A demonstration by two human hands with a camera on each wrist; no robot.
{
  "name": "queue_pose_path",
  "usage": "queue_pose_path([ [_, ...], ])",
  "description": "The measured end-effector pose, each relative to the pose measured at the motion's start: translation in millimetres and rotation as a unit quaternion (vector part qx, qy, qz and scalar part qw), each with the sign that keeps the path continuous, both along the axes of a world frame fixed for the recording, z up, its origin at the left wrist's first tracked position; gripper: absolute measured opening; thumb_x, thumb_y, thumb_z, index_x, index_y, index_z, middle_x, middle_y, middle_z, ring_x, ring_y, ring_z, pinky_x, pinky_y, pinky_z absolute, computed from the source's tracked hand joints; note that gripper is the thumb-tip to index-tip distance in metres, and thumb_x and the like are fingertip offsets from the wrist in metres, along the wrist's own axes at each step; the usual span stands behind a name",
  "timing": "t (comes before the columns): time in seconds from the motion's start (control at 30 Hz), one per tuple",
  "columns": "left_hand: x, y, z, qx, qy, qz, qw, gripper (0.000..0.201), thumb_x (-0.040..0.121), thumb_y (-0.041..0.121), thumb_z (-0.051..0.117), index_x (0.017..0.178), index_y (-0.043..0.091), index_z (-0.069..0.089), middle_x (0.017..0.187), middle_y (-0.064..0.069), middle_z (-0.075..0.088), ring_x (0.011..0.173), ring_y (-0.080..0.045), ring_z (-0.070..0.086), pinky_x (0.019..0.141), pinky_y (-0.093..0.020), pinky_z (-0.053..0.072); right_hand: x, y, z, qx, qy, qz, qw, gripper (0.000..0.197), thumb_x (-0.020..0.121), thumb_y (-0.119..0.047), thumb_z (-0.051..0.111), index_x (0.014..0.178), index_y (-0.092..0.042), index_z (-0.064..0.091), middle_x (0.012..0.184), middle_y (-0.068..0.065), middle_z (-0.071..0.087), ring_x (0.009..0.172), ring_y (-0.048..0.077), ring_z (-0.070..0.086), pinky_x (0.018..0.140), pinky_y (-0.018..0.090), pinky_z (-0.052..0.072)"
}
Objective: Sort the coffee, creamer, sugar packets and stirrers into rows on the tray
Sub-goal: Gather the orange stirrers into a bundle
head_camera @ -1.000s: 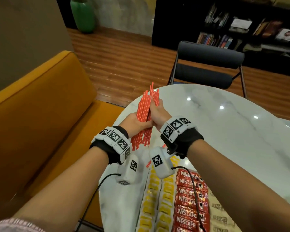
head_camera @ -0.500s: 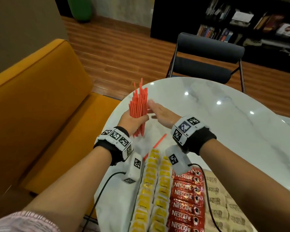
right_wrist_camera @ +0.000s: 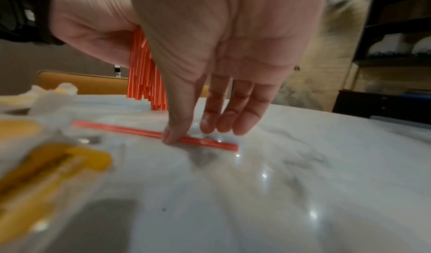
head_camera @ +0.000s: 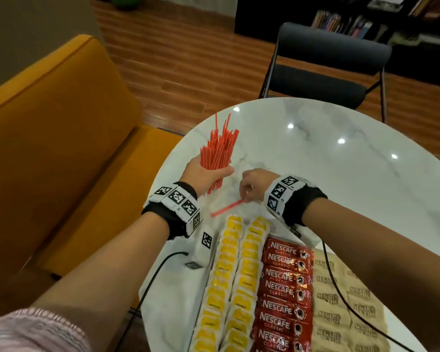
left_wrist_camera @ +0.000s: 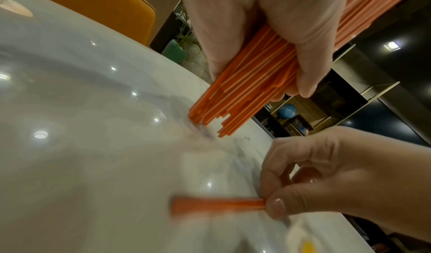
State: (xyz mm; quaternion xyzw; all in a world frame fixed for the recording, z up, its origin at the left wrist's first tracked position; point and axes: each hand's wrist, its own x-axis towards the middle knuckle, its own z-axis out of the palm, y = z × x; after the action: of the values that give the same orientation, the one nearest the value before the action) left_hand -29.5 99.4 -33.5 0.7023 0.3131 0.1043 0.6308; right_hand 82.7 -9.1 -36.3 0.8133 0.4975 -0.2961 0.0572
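The left hand (head_camera: pixel 206 174) holds a bundle of red stirrers (head_camera: pixel 217 151) upright, lower ends resting on the marble table (head_camera: pixel 341 189). Its grip is loose around an uneven bundle, so stirrers could slip out or fan apart. The right hand (head_camera: pixel 253 185) pinches one stray stirrer (head_camera: pixel 226 208) lying flat on the table; thin and on a slick surface, it may skid away from the fingertips. Just beside it lie rows of yellow creamer packets (head_camera: pixel 235 275), red Nescafé coffee sachets (head_camera: pixel 283 288) and beige sugar packets (head_camera: pixel 341 301). Wrist-camera cables (head_camera: pixel 341 295) trail across these rows and could drag them askew.
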Motion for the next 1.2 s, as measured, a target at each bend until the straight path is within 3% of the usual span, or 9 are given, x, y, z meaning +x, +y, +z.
queue_pose_path([
  [0.17, -1, 2, -4, 0.015, 0.019, -0.006, 1.0, 0.017, 0.08, 0.019, 0.072, 0.095, 0.015, 0.064, 0.084, 0.003, 0.064, 0.077, -0.007, 0.06, 0.069, -0.016, 0.048, 3, -7, -8, -0.044, -0.075, -0.011, 0.996, 0.028, 0.093, -0.01, 0.045, 0.117, 0.0, 0.054, 0.121, 0.018, 0.053, 0.113, 0.031, 0.052, 0.093, 0.034, 0.041],
  [0.27, 0, 3, -4, 0.016, 0.025, -0.004, 1.0, 0.019, 0.08, 0.019, 0.071, 0.098, 0.014, 0.066, 0.093, -0.002, 0.066, 0.087, -0.015, 0.062, 0.083, -0.027, 0.049, 6, -18, -11, -0.032, -0.096, -0.005, 0.995, 0.027, 0.094, -0.005, 0.04, 0.12, 0.0, 0.045, 0.122, 0.019, 0.05, 0.111, 0.03, 0.05, 0.089, 0.033, 0.039],
  [0.4, -2, 3, -9, 0.024, 0.042, -0.004, 0.999, 0.029, 0.081, 0.02, 0.07, 0.107, 0.009, 0.065, 0.101, -0.008, 0.067, 0.094, -0.021, 0.063, 0.082, -0.028, 0.05, 8, -22, -1, -0.062, -0.104, 0.003, 0.993, 0.03, 0.093, -0.007, 0.042, 0.122, -0.001, 0.043, 0.122, 0.019, 0.05, 0.112, 0.03, 0.051, 0.087, 0.033, 0.041],
  [0.5, -2, 4, -13, 0.032, 0.064, -0.016, 0.997, 0.035, 0.08, 0.023, 0.071, 0.111, 0.009, 0.063, 0.102, -0.008, 0.066, 0.097, -0.023, 0.063, 0.086, -0.032, 0.05, 15, -25, 9, 0.019, -0.06, -0.089, 0.994, 0.012, 0.089, -0.01, 0.052, 0.101, -0.008, 0.053, 0.107, 0.017, 0.054, 0.089, 0.025, 0.054, 0.077, 0.03, 0.041],
  [0.6, -3, 4, -13, 0.033, 0.063, -0.02, 0.997, 0.039, 0.078, 0.026, 0.073, 0.112, 0.011, 0.063, 0.101, -0.004, 0.066, 0.093, -0.017, 0.062, 0.08, -0.025, 0.046, 16, -24, 19, 0.226, 0.095, -0.265, 0.933, 0.015, 0.082, -0.003, 0.063, 0.096, 0.002, 0.064, 0.085, 0.012, 0.063, 0.055, 0.004, 0.058, 0.069, 0.021, 0.052],
  [0.7, -2, 1, -11, 0.023, 0.045, -0.017, 0.999, 0.038, 0.076, 0.026, 0.074, 0.11, 0.013, 0.062, 0.094, 0.003, 0.064, 0.088, -0.011, 0.06, 0.071, -0.017, 0.044, 0, -14, 36, 0.314, 0.224, -0.315, 0.867, 0.015, 0.077, 0.001, 0.069, 0.09, 0.007, 0.067, 0.073, 0.012, 0.065, 0.055, 0.008, 0.062, 0.063, 0.014, 0.055],
  [0.8, -3, -2, -12, 0.028, 0.026, -0.016, 0.999, 0.028, 0.077, 0.02, 0.074, 0.101, 0.019, 0.06, 0.082, 0.009, 0.061, 0.078, -0.005, 0.058, 0.066, -0.013, 0.044, -14, -2, 43, 0.314, 0.202, -0.281, 0.884, 0.014, 0.078, -0.001, 0.069, 0.091, 0.003, 0.07, 0.078, 0.011, 0.067, 0.06, 0.009, 0.061, 0.059, 0.006, 0.051],
  [0.97, -5, 0, -14, 0.03, 0.013, -0.002, 0.999, 0.026, 0.076, 0.016, 0.075, 0.096, 0.019, 0.059, 0.078, 0.008, 0.061, 0.074, -0.005, 0.058, 0.068, -0.016, 0.047, -23, 4, 43, 0.271, 0.168, -0.256, 0.913, 0.02, 0.082, -0.007, 0.063, 0.1, -0.005, 0.071, 0.097, 0.007, 0.07, 0.085, 0.015, 0.063, 0.085, 0.023, 0.05],
  [1.2, 4, -2, -13, 0.018, 0.016, -0.011, 1.0, 0.01, 0.086, 0.002, 0.06, 0.095, 0.007, 0.059, 0.078, -0.002, 0.058, 0.087, -0.024, 0.056, 0.07, -0.026, 0.048, -45, 11, 45, 0.245, 0.117, -0.208, 0.94, 0.047, 0.083, -0.046, 0.06, 0.123, -0.022, 0.054, 0.093, 0.002, 0.049, 0.082, 0.013, 0.049, 0.071, 0.018, 0.04],
])
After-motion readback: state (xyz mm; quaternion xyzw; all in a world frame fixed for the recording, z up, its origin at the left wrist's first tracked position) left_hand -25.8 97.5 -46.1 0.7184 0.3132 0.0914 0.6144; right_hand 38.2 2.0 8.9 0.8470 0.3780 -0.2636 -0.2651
